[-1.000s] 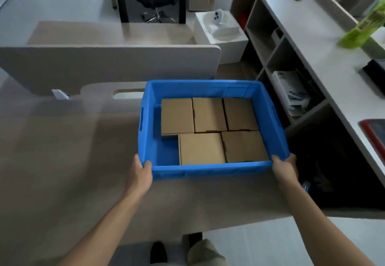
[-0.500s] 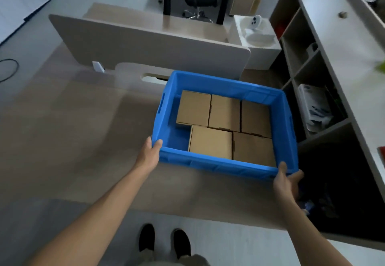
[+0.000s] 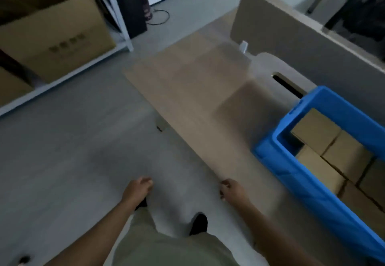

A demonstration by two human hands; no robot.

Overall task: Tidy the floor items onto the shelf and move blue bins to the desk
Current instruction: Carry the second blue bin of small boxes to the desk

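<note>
The grey floor [image 3: 62, 161] fills most of the view. A long wooden desk [image 3: 198, 103] runs from the middle toward the right, and a tall grey divider [image 3: 291, 34] stands along its far edge. A white shelf [image 3: 116, 11] stands at the top left, and on it sits a big brown cardboard box [image 3: 56, 34] with dark print on its side. At the right, a blue bin [image 3: 295, 167] rests on the desk, close to the desk's near edge. Inside the bin lie small brown boxes [image 3: 316, 132], packed side by side and touching each other. The person's legs in light green trousers [image 3: 166, 249] show at the bottom, with black shoes [image 3: 199, 223] on the floor. The left hand [image 3: 138, 188] hangs over the floor with its fingers loosely curled and nothing in it. The right hand [image 3: 231, 188] is just at the near edge of the desk, fingers curled too, and it holds nothing; I cannot tell if it touches the desk. Both hands are well apart from the blue bin. A thin black cable [image 3: 160, 17] lies in a loop on the floor near the top, beside a dark cabinet [image 3: 131, 1].
</note>
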